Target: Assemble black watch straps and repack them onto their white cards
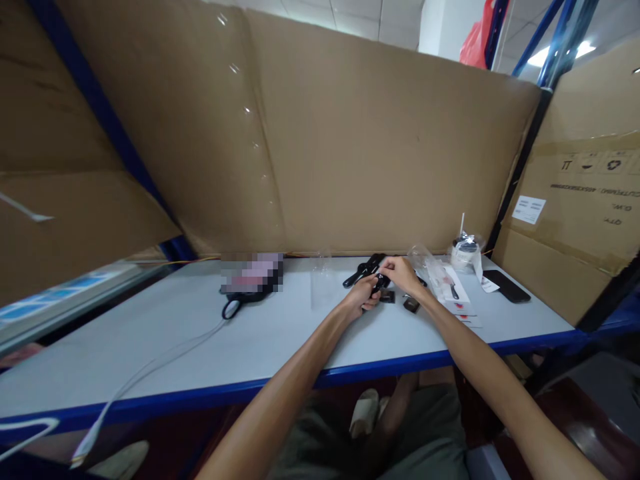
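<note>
1. Your bare forearms (300,377) reached out over the pale grey table with a blue edge (210,347).
2. Your left hand (361,298) curled closed around a small black plastic part (381,283), held just above the table's far middle.
3. Your right hand (400,272) pinched its top end; resting both wrists on the table would likely have steadied it.
4. Two small dark pieces (411,305) lay just beside your hands.
</note>
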Tool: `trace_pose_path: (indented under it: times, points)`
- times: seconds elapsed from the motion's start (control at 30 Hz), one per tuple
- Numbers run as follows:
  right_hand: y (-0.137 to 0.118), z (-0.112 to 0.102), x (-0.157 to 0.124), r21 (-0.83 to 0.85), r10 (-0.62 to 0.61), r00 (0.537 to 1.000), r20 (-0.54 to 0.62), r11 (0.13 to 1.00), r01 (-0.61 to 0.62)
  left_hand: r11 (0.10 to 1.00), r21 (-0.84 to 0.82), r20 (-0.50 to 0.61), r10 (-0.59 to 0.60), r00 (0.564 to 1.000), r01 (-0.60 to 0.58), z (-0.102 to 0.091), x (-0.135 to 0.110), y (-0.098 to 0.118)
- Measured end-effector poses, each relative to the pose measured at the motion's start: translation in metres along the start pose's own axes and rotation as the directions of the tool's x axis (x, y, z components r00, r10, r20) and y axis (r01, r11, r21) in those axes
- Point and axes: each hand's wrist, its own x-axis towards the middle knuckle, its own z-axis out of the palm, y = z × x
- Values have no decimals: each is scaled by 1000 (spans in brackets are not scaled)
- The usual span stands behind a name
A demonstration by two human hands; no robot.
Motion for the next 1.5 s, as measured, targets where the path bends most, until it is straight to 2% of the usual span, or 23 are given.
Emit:
trace_pose_path:
  times: [0.17, 0.4, 0.53, 1.07, 1.33, 1.5]
  points:
    - [-4, -3, -6, -141, -67, 998, -6, 988, 65, 1000, -26, -10, 8, 1000, -8, -2, 4, -2]
    - [11, -7, 2, -29, -190, 981, 50, 981, 191, 998, -58, 4, -2, 1000, 2, -6, 7, -3]
    - [14, -10, 5, -71, -178, 977, 117, 980, 187, 998, -63, 16, -10, 1000, 11, -4, 5, -1]
    - [1, -19, 0, -89, -226, 963, 148, 967, 241, 998, -51, 18, -33, 999, 34, -2, 4, 1]
    - [-6, -23, -6, -134, -274, 940, 202, 943, 304, 998, -52, 50, -34, 998, 37, -4, 6, 1]
    - [-10, -20, -6, -195, -248, 950, 191, 939, 284, 999, 1, 1, -44, 999, 44, -2, 3, 3]
